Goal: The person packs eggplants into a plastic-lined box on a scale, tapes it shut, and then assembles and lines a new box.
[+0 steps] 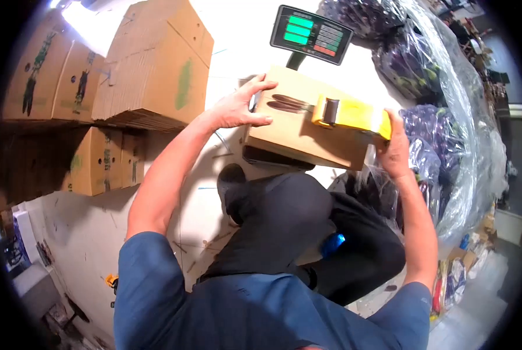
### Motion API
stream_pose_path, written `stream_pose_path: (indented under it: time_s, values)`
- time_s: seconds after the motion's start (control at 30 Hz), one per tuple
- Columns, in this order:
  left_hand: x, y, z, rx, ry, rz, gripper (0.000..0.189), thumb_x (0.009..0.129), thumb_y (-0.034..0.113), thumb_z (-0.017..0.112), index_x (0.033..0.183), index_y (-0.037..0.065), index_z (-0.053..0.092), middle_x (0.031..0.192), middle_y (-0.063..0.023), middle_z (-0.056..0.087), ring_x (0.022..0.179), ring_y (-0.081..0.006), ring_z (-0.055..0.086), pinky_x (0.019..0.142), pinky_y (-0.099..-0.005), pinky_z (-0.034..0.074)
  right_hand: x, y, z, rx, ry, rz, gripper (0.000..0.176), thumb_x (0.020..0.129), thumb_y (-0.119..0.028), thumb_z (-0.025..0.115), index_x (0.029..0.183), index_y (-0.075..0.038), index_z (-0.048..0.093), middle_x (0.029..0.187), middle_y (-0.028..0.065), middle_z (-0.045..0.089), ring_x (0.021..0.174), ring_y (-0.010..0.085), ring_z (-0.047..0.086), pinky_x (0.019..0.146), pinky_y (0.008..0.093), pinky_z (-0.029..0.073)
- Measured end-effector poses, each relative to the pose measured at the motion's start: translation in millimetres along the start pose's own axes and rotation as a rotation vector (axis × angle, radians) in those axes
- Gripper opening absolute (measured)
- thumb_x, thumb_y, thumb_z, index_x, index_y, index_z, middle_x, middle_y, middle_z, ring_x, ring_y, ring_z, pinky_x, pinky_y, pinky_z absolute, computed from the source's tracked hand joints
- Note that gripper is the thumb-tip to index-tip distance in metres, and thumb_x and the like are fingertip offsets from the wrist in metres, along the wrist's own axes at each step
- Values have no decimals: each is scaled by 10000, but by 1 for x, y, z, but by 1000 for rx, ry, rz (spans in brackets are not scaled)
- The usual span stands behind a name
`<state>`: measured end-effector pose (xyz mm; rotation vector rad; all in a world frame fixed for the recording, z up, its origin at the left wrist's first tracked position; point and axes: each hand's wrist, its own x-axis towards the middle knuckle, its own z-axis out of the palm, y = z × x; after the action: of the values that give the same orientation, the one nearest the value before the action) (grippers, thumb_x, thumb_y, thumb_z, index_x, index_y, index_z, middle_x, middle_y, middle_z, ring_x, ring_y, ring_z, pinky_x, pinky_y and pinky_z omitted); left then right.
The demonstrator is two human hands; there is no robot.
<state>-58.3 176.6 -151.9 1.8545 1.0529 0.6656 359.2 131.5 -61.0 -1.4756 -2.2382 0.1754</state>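
Observation:
A closed cardboard box (331,153) with dark, elongated eggplant-like shapes on its top sits tilted in view on a dark scale platform (275,157). My left hand (242,106) is at the box's left edge, thumb and fingers spread apart, fingertips reaching over the top. A yellow tape dispenser (357,116) with a dark band near its left end lies across the box top. Around the dispenser's right end, my right hand (395,149) is closed; part of its fingers is hidden behind it.
Behind the box stands the scale's display (312,34), lit green. Stacked cardboard boxes (150,64) rise at the left. Clear plastic bags of dark purple eggplants (433,137) line the right side. Plant scraps litter the pale floor (91,227). A blue object (332,245) is by my legs.

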Motion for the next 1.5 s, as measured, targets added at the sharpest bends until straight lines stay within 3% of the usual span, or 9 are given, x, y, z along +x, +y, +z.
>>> stream_pose_path:
  time_s: [0.3, 0.47, 0.63, 0.73, 0.9, 1.07, 1.2, 1.3, 1.5]
  values:
    - [-1, 23, 2, -93, -18, -32, 864, 764, 330, 839, 1503, 165, 424, 1627, -193, 225, 1508, -335, 226, 1209, -441, 258, -58, 90, -101, -66, -27, 189, 704, 771, 72, 730, 1386, -109, 440, 1198, 184, 624, 1097, 374, 624, 965, 401, 490]
    - [0, 20, 0, -68, -21, -48, 866, 761, 314, 836, 1507, 178, 419, 1630, -169, 235, 1511, -327, 222, 1212, -450, 249, -76, 115, -56, -80, 39, 66, 646, 785, 63, 728, 1358, -61, 460, 1156, 181, 638, 1057, 350, 635, 941, 397, 495]
    - [1, 29, 1, -13, -26, -49, 877, 767, 288, 824, 1526, 199, 394, 1639, -163, 215, 1512, -331, 219, 1217, -456, 239, -109, 147, 45, 270, 118, 458, 420, 856, 19, 673, 1238, -72, 523, 869, 29, 634, 784, 207, 645, 693, 315, 532]
    - [-1, 48, -2, 385, -30, -83, 858, 841, 447, 715, 1559, 179, 328, 1650, -169, 176, 1527, -338, 166, 1233, -474, 178, -107, 140, 79, 166, 103, 299, 444, 835, -15, 697, 1237, -31, 511, 1008, 220, 670, 948, 348, 660, 805, 400, 520]
    - [11, 83, 19, 1183, -117, -28, 968, 916, 693, 471, 1577, 34, 214, 1654, -189, 140, 1538, -337, 105, 1242, -496, 61, -94, 121, 121, 327, -8, 362, 469, 877, -107, 730, 1287, -39, 514, 1066, 220, 682, 988, 379, 671, 845, 414, 529]
    - [72, 98, 113, 906, -125, 187, 1042, 910, 758, 390, 1569, -17, 164, 1639, -209, 176, 1539, -330, 99, 1247, -493, 38, -79, 108, 112, 256, -81, 276, 554, 866, -175, 744, 1316, -4, 470, 1098, 246, 668, 1017, 427, 652, 874, 448, 532]
    - [121, 125, 199, 834, -32, 290, 1083, 842, 763, 488, 1516, -65, 306, 1597, -232, 282, 1519, -346, 188, 1233, -545, 49, -66, 111, 103, 191, -139, 56, 678, 754, -209, 774, 1326, -10, 469, 1231, 253, 575, 1141, 449, 562, 968, 486, 477]
    - [119, 129, 198, 885, -14, 307, 1015, 841, 654, 505, 1511, -80, 302, 1596, -230, 290, 1519, -342, 195, 1237, -534, 62, -40, 101, 81, 142, -197, -227, 625, 717, -195, 767, 1281, -57, 537, 1228, 197, 561, 1133, 418, 523, 1002, 453, 457]
    - [112, 130, 190, 904, -32, 260, 885, 797, 408, 491, 1513, -77, 303, 1606, -225, 272, 1526, -330, 185, 1238, -530, 76, -22, 99, 83, 182, -345, -270, 647, 735, -201, 750, 1328, -74, 528, 1294, 188, 542, 1184, 408, 506, 1043, 459, 433]
